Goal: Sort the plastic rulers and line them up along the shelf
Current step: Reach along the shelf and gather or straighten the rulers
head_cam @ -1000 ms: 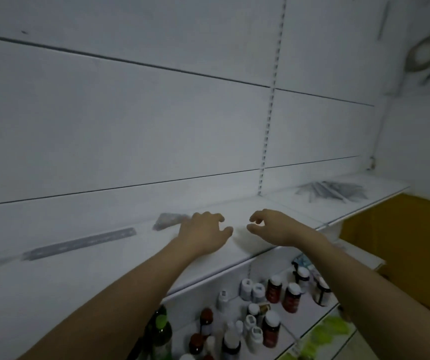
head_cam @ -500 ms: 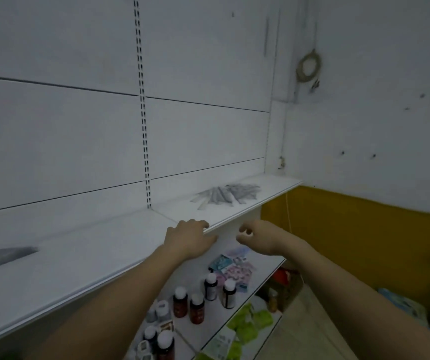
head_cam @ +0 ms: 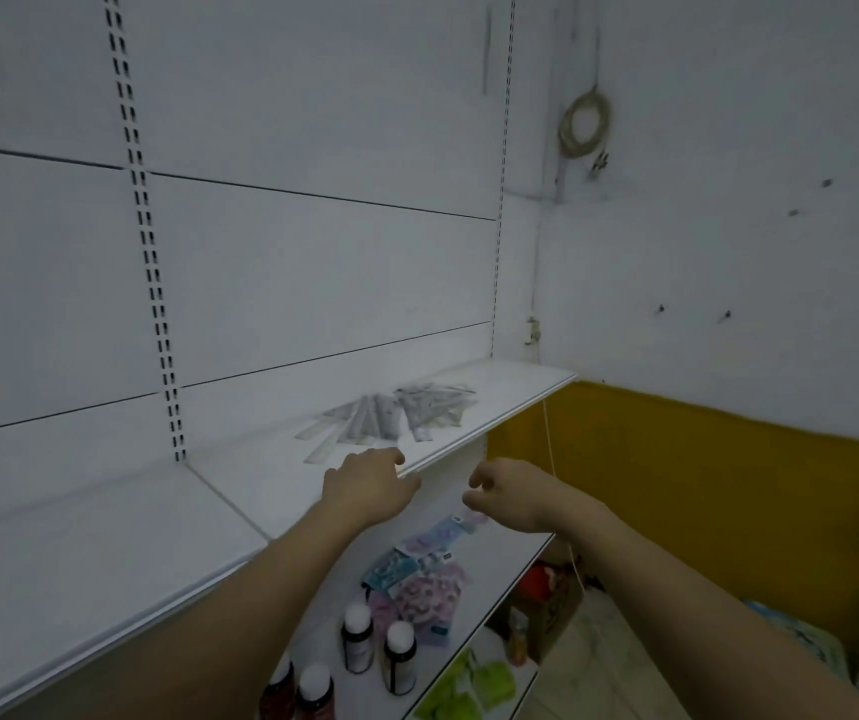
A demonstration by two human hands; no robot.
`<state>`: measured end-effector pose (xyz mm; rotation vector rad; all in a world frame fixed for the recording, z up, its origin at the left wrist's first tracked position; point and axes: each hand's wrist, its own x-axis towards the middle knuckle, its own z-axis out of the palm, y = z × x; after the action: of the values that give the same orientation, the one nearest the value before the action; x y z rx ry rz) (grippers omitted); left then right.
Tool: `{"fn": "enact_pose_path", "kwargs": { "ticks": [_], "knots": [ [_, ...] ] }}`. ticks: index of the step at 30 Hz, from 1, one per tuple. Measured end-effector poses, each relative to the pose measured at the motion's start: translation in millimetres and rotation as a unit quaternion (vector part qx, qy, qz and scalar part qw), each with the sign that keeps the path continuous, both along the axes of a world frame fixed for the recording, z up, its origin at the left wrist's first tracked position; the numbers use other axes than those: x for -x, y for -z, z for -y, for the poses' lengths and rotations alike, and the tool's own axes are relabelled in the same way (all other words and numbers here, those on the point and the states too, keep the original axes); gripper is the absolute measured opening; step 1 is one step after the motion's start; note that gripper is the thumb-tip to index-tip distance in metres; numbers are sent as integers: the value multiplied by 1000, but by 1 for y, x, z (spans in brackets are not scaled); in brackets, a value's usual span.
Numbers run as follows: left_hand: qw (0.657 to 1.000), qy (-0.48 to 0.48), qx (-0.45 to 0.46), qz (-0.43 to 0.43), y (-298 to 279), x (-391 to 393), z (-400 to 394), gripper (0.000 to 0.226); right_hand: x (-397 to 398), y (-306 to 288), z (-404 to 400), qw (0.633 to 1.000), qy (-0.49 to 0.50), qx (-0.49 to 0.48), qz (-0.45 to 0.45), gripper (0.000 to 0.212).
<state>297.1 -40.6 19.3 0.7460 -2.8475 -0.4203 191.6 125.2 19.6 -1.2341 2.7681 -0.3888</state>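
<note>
Both arms are stretched out toward the white shelf [head_cam: 105,579], and neither hand has anything in it. The left hand [head_cam: 367,485] hangs palm down over the shelf's front edge, fingers loosely bent, fingertips just short of the nearest ruler; whether they touch the board is hard to tell from this angle. The right hand [head_cam: 508,491] floats off to the side, past the shelf's edge and out in the open air, fingers loosely curled around nothing, well clear of the left hand. And there is the pile of rulers [head_cam: 391,415]: a loose, fanned heap of pale see-through strips lying flat on the shelf's right section, crossing one another at all angles, just beyond the left hand. Down on the lower shelf [head_cam: 500,569] stand brown bottles with white caps [head_cam: 399,657], with a scatter of colourful packets [head_cam: 417,574] beside them, and green packets [head_cam: 469,688] sit lower still. On the right-hand wall a coil of cable [head_cam: 586,124] hangs above a yellow panel [head_cam: 703,501].
</note>
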Motion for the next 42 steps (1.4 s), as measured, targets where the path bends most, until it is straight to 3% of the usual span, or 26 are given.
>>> {"fn": "enact_pose_path", "kwargs": {
  "ticks": [9,18,25,29,33,38,42],
  "knots": [
    [997,-51,-41,-41,9,142,71,48,138,-18,63,999,-35,-22,-12,47],
    [987,-136,-61,-55,12,223,142,19,244,-8,144,993,-116,15,22,43],
    [981,-182,-58,36,12,262,161,39,318,-3,222,973,-225,7,46,51],
    [966,-219,-133,36,-1,264,183,27,350,-8,261,951,-300,42,69,42],
    [929,-267,-246,-69,5,252,196,18,367,-10,292,920,-365,76,125,34],
    [885,-299,-310,-179,2,238,199,7,367,-15,321,871,-457,18,181,17],
    [887,-292,-318,-162,-2,226,198,11,362,-9,321,825,-539,-20,171,13]
  ]
}}
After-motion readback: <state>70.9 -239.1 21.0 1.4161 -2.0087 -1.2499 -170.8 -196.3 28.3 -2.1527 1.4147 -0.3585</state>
